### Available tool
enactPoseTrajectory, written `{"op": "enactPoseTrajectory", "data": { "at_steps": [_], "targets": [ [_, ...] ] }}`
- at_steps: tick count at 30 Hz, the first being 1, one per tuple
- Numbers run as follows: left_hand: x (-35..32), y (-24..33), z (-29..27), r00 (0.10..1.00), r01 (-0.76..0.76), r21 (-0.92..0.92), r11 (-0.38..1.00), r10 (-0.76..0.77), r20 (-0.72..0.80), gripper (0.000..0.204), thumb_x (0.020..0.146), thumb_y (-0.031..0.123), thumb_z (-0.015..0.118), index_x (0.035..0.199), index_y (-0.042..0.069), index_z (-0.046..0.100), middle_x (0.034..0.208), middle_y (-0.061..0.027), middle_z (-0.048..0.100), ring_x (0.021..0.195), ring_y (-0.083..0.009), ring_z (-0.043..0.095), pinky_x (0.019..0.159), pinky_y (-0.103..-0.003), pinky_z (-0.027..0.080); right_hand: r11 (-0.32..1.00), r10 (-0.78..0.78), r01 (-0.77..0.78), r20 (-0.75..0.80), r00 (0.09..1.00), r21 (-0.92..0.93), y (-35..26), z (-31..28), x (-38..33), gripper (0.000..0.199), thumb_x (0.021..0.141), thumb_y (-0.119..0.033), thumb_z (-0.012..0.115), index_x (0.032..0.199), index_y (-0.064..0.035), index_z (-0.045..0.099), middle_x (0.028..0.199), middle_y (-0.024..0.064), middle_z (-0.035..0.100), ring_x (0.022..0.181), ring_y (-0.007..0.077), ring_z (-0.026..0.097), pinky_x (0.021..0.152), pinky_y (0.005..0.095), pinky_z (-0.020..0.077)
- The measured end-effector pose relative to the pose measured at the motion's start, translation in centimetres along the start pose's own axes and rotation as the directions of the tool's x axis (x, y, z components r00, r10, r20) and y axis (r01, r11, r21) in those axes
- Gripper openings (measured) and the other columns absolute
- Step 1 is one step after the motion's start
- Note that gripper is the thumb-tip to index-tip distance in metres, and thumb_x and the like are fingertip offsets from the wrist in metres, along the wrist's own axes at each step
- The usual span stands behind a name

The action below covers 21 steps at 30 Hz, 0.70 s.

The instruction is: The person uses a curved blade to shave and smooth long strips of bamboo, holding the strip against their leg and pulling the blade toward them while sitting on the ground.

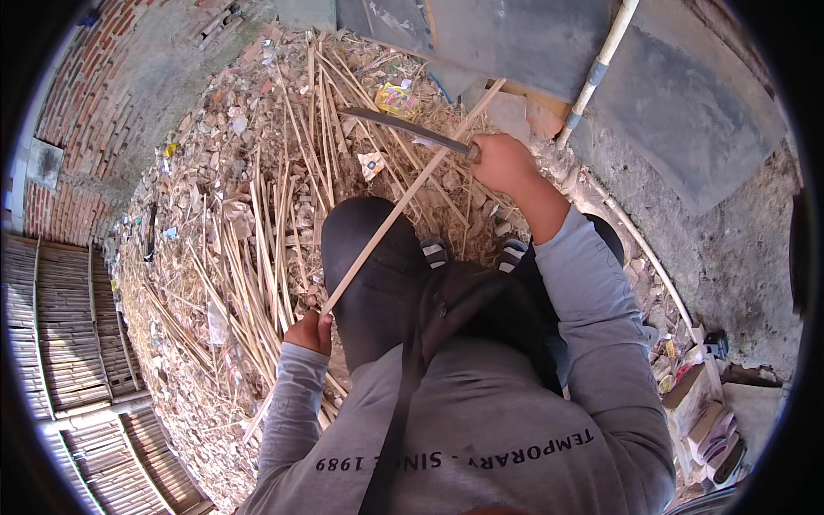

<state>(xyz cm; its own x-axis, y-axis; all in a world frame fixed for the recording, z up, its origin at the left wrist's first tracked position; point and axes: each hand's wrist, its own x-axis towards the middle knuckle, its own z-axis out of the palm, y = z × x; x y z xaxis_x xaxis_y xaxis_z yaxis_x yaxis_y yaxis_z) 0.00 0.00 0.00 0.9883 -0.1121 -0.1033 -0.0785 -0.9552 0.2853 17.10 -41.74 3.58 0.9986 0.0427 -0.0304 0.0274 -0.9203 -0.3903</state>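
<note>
A long pale bamboo strip (386, 225) runs slantwise across my left knee, from lower left to upper right. Near its lower end my left hand (310, 332) is closed around it. My right hand (506, 163) grips the handle of a machete (403, 125), whose dark, slightly curved blade points to the left. Close to the handle, the blade crosses the strip; whether it cuts into the wood I cannot tell. Many similar bamboo strips (271, 249) lie on the ground to the left of my legs and beyond my knees.
Wood scraps and litter (232, 129) cover the ground. A brick wall (103, 94) stands at the far left, with a bamboo slat panel (60, 318) nearer. To the right, a pole (599, 73) leans by a grey wall (730, 249). Stacked pieces (712, 438) lie at the lower right.
</note>
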Motion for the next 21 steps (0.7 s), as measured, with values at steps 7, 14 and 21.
{"op": "enactPoseTrajectory", "data": {
  "at_steps": [7,14,21],
  "targets": [
    [1.2,0.2,1.8,0.993,-0.079,-0.035,0.996,0.076,-0.094,0.036,0.095,0.036,0.051,0.078,0.004,0.048,0.056,-0.0222,0.054,0.056,-0.0451,0.057,0.05,-0.052,0.043,0.985,0.157,-0.148,-0.101,0.982,0.09,5.5,1.1,1.7,0.026,0.074,-0.023,0.064,0.096,-0.0098,0.067,0.09,0.0164,0.068,0.089,0.0332,0.065,0.079,0.0439,0.0515],
    [0.8,-0.5,0.5,0.995,-0.077,-0.007,0.997,0.077,-0.059,0.033,0.094,0.035,0.051,0.081,0.005,0.048,0.057,-0.0221,0.055,0.055,-0.0449,0.056,0.049,-0.053,0.042,0.99,0.108,-0.089,-0.174,0.979,0.11,4.0,1.0,1.4,0.024,0.075,-0.024,0.063,0.094,-0.0108,0.066,0.089,0.0171,0.067,0.089,0.0347,0.064,0.078,0.0446,0.0516],
    [0.7,-1.0,2.0,0.987,-0.122,-0.047,0.991,0.117,-0.113,0.035,0.095,0.037,0.05,0.082,0.004,0.049,0.056,-0.0222,0.054,0.055,-0.0447,0.057,0.049,-0.052,0.042,0.997,0.056,-0.048,-0.133,0.989,0.062,3.5,-1.1,0.5,0.027,0.074,-0.023,0.064,0.098,-0.0097,0.066,0.091,0.0175,0.068,0.09,0.0352,0.064,0.079,0.0445,0.0516]
  ]
}}
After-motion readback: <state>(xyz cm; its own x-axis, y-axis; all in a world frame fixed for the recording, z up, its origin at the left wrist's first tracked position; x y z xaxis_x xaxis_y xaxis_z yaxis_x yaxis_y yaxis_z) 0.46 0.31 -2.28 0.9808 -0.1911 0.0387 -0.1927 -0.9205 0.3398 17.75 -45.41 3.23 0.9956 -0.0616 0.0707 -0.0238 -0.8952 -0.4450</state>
